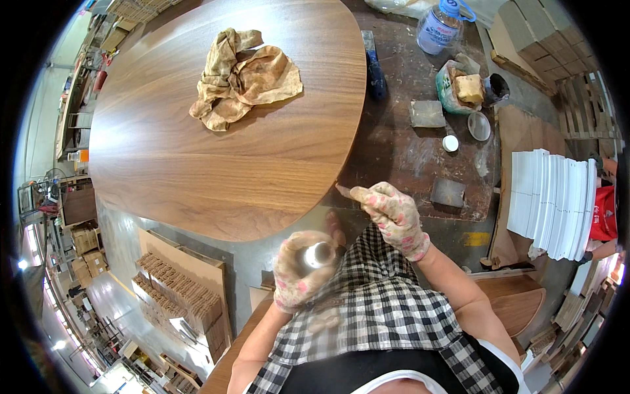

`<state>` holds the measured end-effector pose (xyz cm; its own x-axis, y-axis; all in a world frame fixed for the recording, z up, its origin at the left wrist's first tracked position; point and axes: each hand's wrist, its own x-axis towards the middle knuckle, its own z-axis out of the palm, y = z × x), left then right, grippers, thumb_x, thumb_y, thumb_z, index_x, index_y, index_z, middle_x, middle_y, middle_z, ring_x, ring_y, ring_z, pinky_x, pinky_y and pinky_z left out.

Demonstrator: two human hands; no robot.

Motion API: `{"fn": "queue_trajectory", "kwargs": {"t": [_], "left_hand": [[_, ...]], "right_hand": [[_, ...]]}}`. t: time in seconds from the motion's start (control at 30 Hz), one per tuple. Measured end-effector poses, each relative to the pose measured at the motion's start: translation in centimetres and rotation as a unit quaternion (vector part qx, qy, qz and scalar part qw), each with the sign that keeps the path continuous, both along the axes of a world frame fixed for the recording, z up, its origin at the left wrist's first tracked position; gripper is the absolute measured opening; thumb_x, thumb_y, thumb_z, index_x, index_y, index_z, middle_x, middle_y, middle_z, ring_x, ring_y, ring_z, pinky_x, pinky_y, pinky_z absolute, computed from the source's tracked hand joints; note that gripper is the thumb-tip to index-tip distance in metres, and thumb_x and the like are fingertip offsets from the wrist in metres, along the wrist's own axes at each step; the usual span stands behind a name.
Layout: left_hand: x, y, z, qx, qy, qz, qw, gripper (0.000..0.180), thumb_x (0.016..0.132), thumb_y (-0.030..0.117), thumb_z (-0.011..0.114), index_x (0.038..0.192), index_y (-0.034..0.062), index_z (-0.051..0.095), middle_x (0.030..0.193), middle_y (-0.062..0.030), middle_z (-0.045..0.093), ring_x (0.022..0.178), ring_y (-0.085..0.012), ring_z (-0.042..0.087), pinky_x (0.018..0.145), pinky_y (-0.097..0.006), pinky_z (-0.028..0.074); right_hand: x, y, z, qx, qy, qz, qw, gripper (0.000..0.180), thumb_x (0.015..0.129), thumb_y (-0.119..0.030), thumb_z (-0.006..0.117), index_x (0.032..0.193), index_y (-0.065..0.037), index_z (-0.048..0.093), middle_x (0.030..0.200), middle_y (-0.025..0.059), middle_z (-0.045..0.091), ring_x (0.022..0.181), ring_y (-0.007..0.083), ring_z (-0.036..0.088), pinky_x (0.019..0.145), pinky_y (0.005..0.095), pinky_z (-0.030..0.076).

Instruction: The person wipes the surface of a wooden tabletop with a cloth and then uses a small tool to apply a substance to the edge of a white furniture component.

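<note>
My left hand (295, 272), in a pale glove with pink blotches, is closed round a small bottle with a white top (319, 255); its body is mostly hidden and slightly blurred. In a matching glove, my right hand (394, 220) is by the tabletop's near right edge, its fingers curled together and a finger pointing left. Whatever sits in that pinch, if anything, cannot be made out. The rounded wood-grain tabletop (230, 171) lies in front of me. A crumpled, stained tan cloth (239, 79) rests on its far part.
On the dark workbench (420, 190) to the right are a brush (375, 75), a blue-capped bottle (438, 29), a tub with a yellow sponge (469, 88), a white lid (450, 143) and grey blocks (427, 113). Stacked white panels (548, 200) stand farther right, cardboard (177, 289) lower left.
</note>
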<state>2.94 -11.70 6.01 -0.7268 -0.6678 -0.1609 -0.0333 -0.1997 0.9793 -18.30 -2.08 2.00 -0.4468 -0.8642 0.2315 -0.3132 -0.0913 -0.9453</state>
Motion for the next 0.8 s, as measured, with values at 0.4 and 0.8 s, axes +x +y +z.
{"fn": "queue_trajectory", "kwargs": {"t": [0.4, 0.8], "left_hand": [[1.1, 1.2, -1.0, 0.028, -0.015, -0.028, 0.999, 0.047, 0.074, 0.002, 0.075, 0.117, 0.0009, 0.057, 0.116, -0.0126, 0.063, 0.107, -0.0224, 0.061, 0.094, -0.036, 0.048], [2.3, 2.5, -1.9, 0.076, -0.016, -0.070, 0.995, 0.050, 0.077, 0.009, 0.079, 0.121, 0.0037, 0.054, 0.116, -0.0126, 0.063, 0.109, -0.0230, 0.060, 0.094, -0.037, 0.049]], "right_hand": [[1.0, 0.6, 0.4, 0.003, -0.007, 0.018, 1.000, 0.027, 0.092, -0.006, 0.063, 0.118, -0.007, 0.068, 0.092, 0.0107, 0.064, 0.079, 0.0262, 0.065, 0.067, 0.0337, 0.052], [1.4, 0.1, -0.3, 0.000, 0.069, -0.054, 0.996, 0.029, 0.086, 0.003, 0.065, 0.114, -0.005, 0.068, 0.095, 0.0113, 0.063, 0.075, 0.0250, 0.063, 0.064, 0.0322, 0.050]]}}
